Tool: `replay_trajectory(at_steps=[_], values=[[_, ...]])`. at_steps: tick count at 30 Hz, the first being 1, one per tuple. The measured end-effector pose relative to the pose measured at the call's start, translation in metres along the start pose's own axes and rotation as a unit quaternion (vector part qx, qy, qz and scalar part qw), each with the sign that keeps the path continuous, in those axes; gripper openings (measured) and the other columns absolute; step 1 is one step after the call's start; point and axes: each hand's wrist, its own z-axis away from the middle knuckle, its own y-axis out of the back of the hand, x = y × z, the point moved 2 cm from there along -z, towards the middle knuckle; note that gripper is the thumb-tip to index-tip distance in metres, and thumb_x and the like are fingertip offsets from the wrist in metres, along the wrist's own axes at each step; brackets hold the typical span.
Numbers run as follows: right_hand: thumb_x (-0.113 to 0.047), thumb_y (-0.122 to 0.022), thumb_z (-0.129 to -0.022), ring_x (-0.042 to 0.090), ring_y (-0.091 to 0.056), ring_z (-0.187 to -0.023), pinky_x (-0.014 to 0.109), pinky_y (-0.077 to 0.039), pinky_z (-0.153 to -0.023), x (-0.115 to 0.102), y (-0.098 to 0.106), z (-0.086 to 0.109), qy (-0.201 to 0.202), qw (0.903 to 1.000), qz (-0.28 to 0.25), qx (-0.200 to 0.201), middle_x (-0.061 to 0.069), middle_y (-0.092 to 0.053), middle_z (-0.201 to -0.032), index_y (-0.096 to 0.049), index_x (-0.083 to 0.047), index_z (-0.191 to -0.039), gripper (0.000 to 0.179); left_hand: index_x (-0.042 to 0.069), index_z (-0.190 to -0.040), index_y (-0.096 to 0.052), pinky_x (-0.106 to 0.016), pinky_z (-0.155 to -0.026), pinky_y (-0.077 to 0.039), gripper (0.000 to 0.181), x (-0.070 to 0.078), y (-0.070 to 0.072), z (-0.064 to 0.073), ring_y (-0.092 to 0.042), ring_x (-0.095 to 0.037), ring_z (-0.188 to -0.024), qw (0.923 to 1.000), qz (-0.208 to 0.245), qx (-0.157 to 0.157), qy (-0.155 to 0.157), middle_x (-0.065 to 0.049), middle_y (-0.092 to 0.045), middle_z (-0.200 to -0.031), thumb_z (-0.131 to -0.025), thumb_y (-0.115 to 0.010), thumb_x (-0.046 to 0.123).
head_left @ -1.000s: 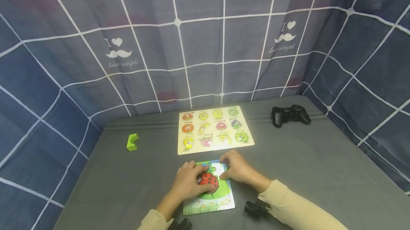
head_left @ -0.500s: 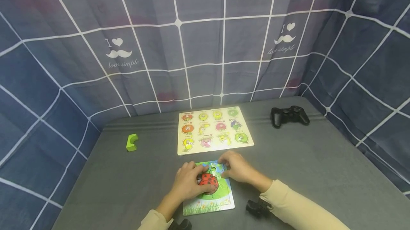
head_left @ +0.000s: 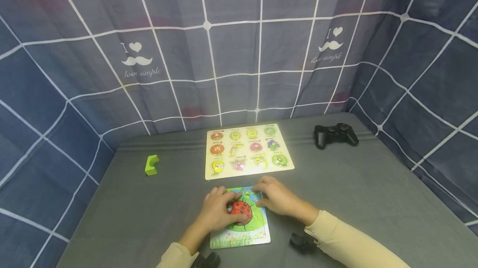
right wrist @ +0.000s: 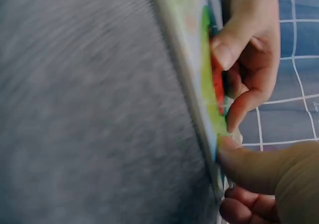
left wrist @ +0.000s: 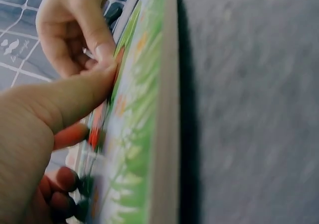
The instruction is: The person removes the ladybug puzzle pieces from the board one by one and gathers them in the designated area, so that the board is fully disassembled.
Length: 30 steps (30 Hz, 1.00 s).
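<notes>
A ladybug jigsaw puzzle lies on the grey table, its red ladybug in the middle. My left hand rests across its upper left side, thumb on the ladybug and index finger near the top. At the upper right corner, my right hand holds a puzzle piece by its edge, thumb below and fingers above. The piece lies almost level with the picture around it. Both wrist views show the puzzle edge-on; the left one has the left thumb touching the surface. My palm hides the puzzle's left part.
Behind the puzzle lies a wooden fruit board. A green block with a curved notch stands at the left, and a black game controller sits at the back right. Checked curtains hang around the table.
The piece under my right hand has turned from bright glare to a readable picture and settled flatter at the upper right. My left hand stays on the puzzle; the view has shifted slightly.
</notes>
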Motion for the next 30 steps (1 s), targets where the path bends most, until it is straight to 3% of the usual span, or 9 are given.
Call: replay_trajectory(at_steps=[5,8,15,20,23,27,30], values=[[-0.020,-0.079,-0.081,0.015,-0.060,-0.090,0.030,-0.050,-0.079,-0.001,-0.001,0.001,0.049,0.9944,0.085,0.040,0.002,-0.067,-0.099,-0.070,-0.009,-0.110,0.032,0.023,-0.125,-0.068,-0.025,-0.071,-0.026,0.065,-0.002,0.001,-0.001,-0.031,-0.009,-0.078,0.9998,-0.007,0.009,-0.015,0.009,-0.043,-0.083,-0.072,-0.079,0.059],[-0.023,-0.076,-0.084,0.014,-0.060,-0.091,0.030,-0.047,-0.080,-0.001,-0.001,0.004,0.056,0.9902,0.117,0.050,-0.001,-0.068,-0.099,-0.069,-0.012,-0.112,0.031,0.023,-0.126,-0.068,-0.025,-0.072,-0.028,0.066,-0.002,-0.001,0.002,-0.033,-0.009,-0.079,0.9997,-0.016,0.015,-0.014,0.009,-0.047,-0.086,-0.073,-0.077,0.061],[-0.030,-0.080,-0.079,0.006,-0.050,-0.085,0.028,-0.041,-0.079,-0.001,0.002,0.009,0.031,0.9964,0.077,0.014,-0.004,-0.061,-0.096,-0.067,-0.015,-0.120,0.046,0.026,-0.124,-0.069,-0.026,-0.072,-0.031,0.065,0.001,-0.004,0.005,-0.035,-0.008,-0.078,0.9993,-0.025,0.029,0.000,0.009,-0.049,-0.087,-0.071,-0.077,0.062],[-0.025,-0.081,-0.079,0.005,-0.047,-0.081,0.025,-0.042,-0.075,-0.001,0.004,0.007,0.048,0.9958,0.078,0.013,-0.005,-0.059,-0.093,-0.069,-0.014,-0.117,0.041,0.026,-0.125,-0.068,-0.024,-0.069,-0.027,0.066,0.000,-0.005,0.005,-0.032,-0.008,-0.076,0.9992,-0.026,0.029,0.001,0.009,-0.046,-0.084,-0.071,-0.077,0.063],[-0.026,-0.079,-0.081,0.007,-0.054,-0.084,0.028,-0.045,-0.078,0.004,0.006,0.007,0.062,0.9937,0.090,0.025,-0.004,-0.062,-0.097,-0.068,-0.014,-0.116,0.038,0.026,-0.125,-0.069,-0.023,-0.069,-0.027,0.066,0.000,-0.007,0.005,-0.032,-0.008,-0.076,0.9991,-0.027,0.033,0.002,0.009,-0.045,-0.083,-0.071,-0.077,0.063],[-0.027,-0.077,-0.082,0.011,-0.062,-0.092,0.034,-0.050,-0.083,0.024,0.017,0.018,0.046,0.9953,0.068,0.052,-0.002,-0.067,-0.108,-0.067,-0.015,-0.117,0.038,0.027,-0.124,-0.069,-0.024,-0.070,-0.028,0.066,0.001,-0.006,0.006,-0.032,-0.007,-0.078,0.9990,-0.023,0.040,0.002,0.010,-0.044,-0.083,-0.069,-0.077,0.064],[-0.024,-0.078,-0.082,0.007,-0.060,-0.085,0.028,-0.050,-0.077,0.048,0.030,0.037,0.027,0.9968,0.024,0.072,-0.002,-0.067,-0.106,-0.066,-0.014,-0.116,0.037,0.027,-0.123,-0.070,-0.024,-0.070,-0.028,0.067,0.001,-0.003,0.007,-0.032,-0.007,-0.078,0.9989,-0.020,0.043,0.005,0.010,-0.044,-0.083,-0.068,-0.078,0.065]])
